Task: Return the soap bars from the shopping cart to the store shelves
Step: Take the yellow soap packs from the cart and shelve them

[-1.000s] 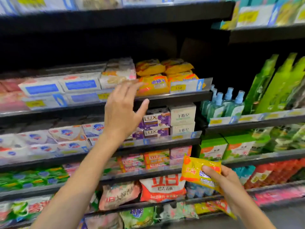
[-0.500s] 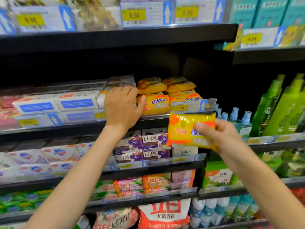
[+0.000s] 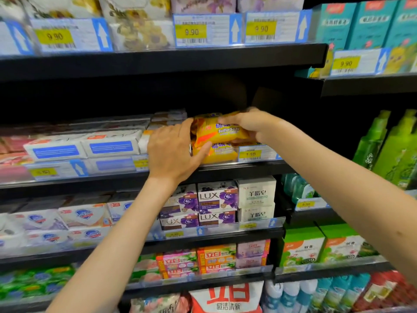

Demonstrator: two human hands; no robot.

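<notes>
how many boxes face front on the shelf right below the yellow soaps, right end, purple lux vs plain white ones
purple lux boxes: 4 (one partly behind the left forearm)
plain white boxes: 2
total: 6

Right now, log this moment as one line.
step: shelving | right hand: grips sulfur soap bar over yellow soap stack | left hand: open, thumb on stack | released: no

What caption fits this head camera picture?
The right hand holds soap on the yellow stack; the left hand touches both.
</notes>
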